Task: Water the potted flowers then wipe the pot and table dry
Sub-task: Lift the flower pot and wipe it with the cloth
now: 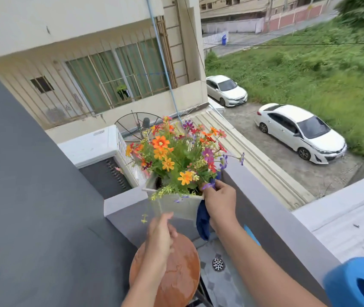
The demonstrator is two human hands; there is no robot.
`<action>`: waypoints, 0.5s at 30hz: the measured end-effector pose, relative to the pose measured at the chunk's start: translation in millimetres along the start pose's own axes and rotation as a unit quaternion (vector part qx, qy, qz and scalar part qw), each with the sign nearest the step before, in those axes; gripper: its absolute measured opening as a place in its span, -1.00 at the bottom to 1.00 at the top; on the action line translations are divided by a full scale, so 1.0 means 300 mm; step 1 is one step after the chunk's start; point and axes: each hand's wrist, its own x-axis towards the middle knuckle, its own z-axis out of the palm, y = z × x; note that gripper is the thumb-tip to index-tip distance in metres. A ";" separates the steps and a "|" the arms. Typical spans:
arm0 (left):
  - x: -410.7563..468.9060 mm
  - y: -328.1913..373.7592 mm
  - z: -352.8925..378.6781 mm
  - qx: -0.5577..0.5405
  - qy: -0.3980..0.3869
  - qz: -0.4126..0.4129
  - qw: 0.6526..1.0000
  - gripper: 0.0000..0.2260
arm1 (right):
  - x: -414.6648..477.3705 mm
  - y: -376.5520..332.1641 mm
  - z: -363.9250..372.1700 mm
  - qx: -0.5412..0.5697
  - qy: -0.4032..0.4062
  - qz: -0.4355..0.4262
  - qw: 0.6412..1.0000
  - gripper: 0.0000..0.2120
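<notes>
The right hand [220, 201] presses a blue cloth [202, 221] against the pot [176, 206] at its 3 o'clock side. The left hand [160, 234] grips the pot's 6 o'clock wall above the wet desk [181, 275].

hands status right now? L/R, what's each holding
Left hand: at the lower front of the grey pot; grip cannot be told.
Right hand: closed on a blue cloth, at the pot's right rim.

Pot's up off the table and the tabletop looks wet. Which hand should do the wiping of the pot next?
Right. The right hand already grips the blue cloth against the pot at its corner. The left hand holds no cloth and steadies the pot's lower edge above the wet round table.
</notes>
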 end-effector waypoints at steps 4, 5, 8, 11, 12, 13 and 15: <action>-0.007 0.051 0.077 0.046 -0.023 0.039 0.998 -0.66 | -0.057 0.034 0.038 -0.003 -0.004 -0.039 0.999 -0.77; -0.007 0.067 0.087 0.045 -0.011 0.053 0.998 -0.65 | -0.070 0.046 0.045 0.001 -0.011 -0.049 0.999 -0.78; -0.014 0.072 0.086 0.059 0.024 0.057 0.996 -0.73 | -0.112 0.054 0.057 0.002 -0.027 -0.065 0.997 -0.83; -0.025 0.065 0.061 0.076 0.045 0.013 0.996 -0.77 | -0.134 0.059 0.068 0.002 -0.040 -0.091 0.995 -0.83; -0.027 0.072 0.052 0.078 0.043 0.002 0.996 -0.76 | -0.142 0.058 0.071 0.004 -0.042 -0.095 0.995 -0.81; -0.026 0.082 0.041 0.074 0.037 0.003 0.997 -0.75 | -0.149 0.062 0.072 0.004 -0.047 -0.103 0.994 -0.80; -0.024 0.108 0.022 0.057 0.018 0.005 0.998 -0.81 | -0.166 0.062 0.069 -0.009 -0.057 -0.127 0.990 -0.74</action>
